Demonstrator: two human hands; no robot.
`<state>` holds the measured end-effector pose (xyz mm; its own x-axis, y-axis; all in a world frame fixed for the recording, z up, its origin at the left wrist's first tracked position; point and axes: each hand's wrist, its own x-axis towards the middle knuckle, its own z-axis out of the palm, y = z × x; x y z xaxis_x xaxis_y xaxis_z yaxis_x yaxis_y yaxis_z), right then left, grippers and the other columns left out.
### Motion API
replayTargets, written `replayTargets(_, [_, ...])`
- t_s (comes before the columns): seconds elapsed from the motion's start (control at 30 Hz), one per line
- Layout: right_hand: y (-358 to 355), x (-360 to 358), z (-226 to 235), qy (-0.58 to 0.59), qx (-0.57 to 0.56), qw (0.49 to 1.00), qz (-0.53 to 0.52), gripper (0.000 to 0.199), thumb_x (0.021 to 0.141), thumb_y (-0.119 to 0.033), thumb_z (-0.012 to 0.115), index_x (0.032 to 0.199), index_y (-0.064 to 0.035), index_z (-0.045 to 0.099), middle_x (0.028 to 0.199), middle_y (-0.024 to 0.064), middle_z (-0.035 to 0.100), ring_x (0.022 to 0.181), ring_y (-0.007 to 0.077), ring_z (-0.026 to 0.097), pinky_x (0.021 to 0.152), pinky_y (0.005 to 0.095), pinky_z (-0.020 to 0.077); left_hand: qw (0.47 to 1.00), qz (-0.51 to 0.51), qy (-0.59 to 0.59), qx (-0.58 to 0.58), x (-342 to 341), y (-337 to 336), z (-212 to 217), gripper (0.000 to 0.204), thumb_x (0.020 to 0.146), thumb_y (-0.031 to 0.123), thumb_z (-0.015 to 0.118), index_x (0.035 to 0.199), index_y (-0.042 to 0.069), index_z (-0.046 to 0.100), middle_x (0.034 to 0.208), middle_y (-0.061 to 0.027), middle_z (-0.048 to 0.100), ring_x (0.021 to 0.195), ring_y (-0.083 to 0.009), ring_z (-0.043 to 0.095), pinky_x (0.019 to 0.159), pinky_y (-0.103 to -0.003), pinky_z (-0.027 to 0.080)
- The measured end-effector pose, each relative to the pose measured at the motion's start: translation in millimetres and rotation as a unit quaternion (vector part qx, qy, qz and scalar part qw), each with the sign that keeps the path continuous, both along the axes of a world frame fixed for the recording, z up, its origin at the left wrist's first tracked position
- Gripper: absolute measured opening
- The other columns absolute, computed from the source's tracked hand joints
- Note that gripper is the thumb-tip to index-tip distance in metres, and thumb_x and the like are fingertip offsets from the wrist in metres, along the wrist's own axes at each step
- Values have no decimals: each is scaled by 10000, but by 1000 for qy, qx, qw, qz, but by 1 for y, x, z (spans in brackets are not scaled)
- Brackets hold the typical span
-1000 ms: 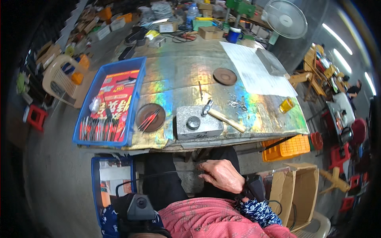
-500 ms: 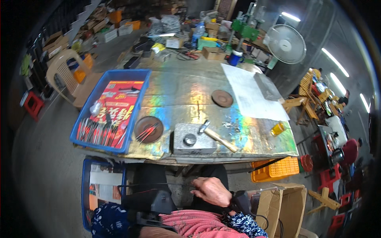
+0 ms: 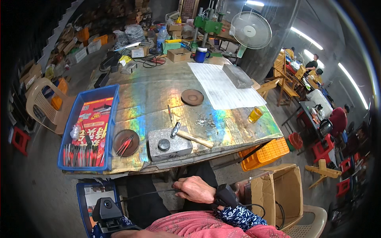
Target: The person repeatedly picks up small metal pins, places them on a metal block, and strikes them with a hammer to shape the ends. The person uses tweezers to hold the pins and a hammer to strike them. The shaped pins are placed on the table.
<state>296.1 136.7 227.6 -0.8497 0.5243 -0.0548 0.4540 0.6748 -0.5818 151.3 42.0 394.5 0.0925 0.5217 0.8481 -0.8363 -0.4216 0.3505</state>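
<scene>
My right hand [image 3: 195, 189] is low over my lap, in front of the table edge. Its fingers are curled closed around a thin black cable [image 3: 149, 193], which stretches left toward the black device [image 3: 107, 209] on my left wrist. Part of my left hand [image 3: 139, 234] shows at the lower edge; its fingers are out of sight. On the table ahead, a hammer [image 3: 193, 139] rests with its head on a grey metal block [image 3: 179, 150], beside a round black piece [image 3: 164, 144]. Red-and-black tweezers [image 3: 125, 145] lie in a brown dish [image 3: 133, 136].
A blue tray [image 3: 113, 115] on the left holds rows of tweezers. A second brown dish [image 3: 192, 96], white paper [image 3: 222, 89] and a yellow jar [image 3: 255, 114] are farther right. An open cardboard box [image 3: 264, 196] and orange crate [image 3: 266, 154] stand right; a blue bin [image 3: 82, 198] is lower left.
The view has turned, so the table appears farther left. The device on my left wrist has shifted left and lower. My right hand stays over my lap, fingers closed.
</scene>
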Motion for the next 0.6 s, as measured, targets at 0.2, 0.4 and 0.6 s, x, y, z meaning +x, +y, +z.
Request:
replayTargets(0.2, [1,-1,0,-4,-5,1000,-4,294,799,-150,679,1032,7,594,891,184,604,856,408,597,710,464,480,981,22,-130,139,17,34,0,176,897,64,643,929,-104,685,983,-362,641,896,-443,682,816,-531,557])
replayTargets(0.4, [4,3,2,1,7,1000,-11,284,790,-144,681,1015,6,594,895,180,607,857,402,600,715,465,481,977,150,-35,-144,-5,-8,9,106,898,145,641,863,71,573,865,-291,627,783,-378,667,758,-464,563])
replayTargets(0.6, [-1,-1,-1,11,7,1000,1,270,790,-143,671,994,14,591,856,190,616,837,397,614,695,461,491,714,426,115,-543,60,-58,83,162,876,171,661,909,121,511,796,-209,594,699,-304,635,694,-386,583])
